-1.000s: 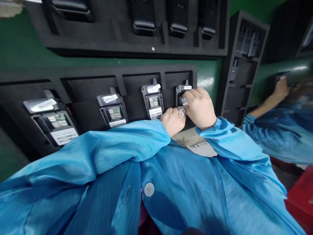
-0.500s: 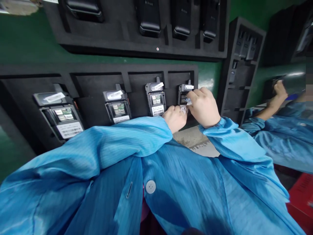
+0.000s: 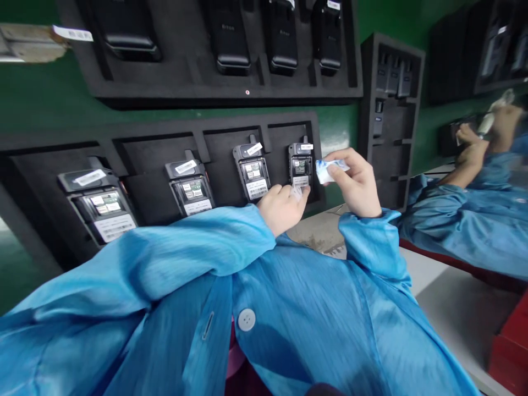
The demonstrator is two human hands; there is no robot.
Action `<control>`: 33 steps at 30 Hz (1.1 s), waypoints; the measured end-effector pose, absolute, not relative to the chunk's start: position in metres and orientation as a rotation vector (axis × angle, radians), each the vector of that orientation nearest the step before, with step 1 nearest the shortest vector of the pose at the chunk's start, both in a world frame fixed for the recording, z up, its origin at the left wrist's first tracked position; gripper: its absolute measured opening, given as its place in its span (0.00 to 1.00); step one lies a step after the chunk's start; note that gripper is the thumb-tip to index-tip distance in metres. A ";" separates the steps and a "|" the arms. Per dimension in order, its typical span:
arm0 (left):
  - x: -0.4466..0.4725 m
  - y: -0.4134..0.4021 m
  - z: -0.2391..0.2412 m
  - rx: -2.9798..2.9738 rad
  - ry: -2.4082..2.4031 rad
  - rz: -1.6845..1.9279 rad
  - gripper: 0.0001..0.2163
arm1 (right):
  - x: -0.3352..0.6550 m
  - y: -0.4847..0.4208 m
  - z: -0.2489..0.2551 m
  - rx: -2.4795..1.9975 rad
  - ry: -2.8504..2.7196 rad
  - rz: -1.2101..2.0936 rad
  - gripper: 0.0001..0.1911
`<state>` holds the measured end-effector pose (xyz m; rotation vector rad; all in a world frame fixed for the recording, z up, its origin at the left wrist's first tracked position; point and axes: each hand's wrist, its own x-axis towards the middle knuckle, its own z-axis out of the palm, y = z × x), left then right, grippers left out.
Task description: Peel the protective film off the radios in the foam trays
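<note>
Several black handheld devices lie backs-up in a black foam tray (image 3: pixel 157 135), their compartments uncovered and white labels showing. My left hand (image 3: pixel 281 208) rests at the lower edge of the rightmost device (image 3: pixel 300 165), fingers curled, with a small white sticker at its fingertips. My right hand (image 3: pixel 358 184) is lifted just right of that device and pinches a small white-and-blue paper strip (image 3: pixel 328 168) between thumb and fingers. Both arms wear blue sleeves.
A second foam tray (image 3: pixel 177 82) above holds several closed black devices. An upright foam rack (image 3: pixel 388 110) stands to the right. Another person in a blue coat (image 3: pixel 466 214) works at the far right. A red bin (image 3: pixel 511 344) sits at lower right on the grey bench.
My right hand has come off the rightmost device and moved right and up, now pinching the white-and-blue strip in the air. The left hand stays at the device's lower edge.
</note>
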<state>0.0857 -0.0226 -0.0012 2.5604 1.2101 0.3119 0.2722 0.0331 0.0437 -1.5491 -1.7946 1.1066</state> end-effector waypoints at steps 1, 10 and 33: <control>0.075 -0.026 0.003 2.607 1.190 0.344 0.19 | 0.270 0.032 0.040 -1.495 -1.662 1.274 0.11; -0.018 -0.045 0.005 2.799 1.376 0.416 0.12 | 0.232 0.020 0.033 -1.193 -1.356 1.872 0.20; -0.001 -0.039 -0.006 2.317 1.461 0.080 0.26 | 0.160 0.046 0.027 -1.285 -2.931 0.257 0.07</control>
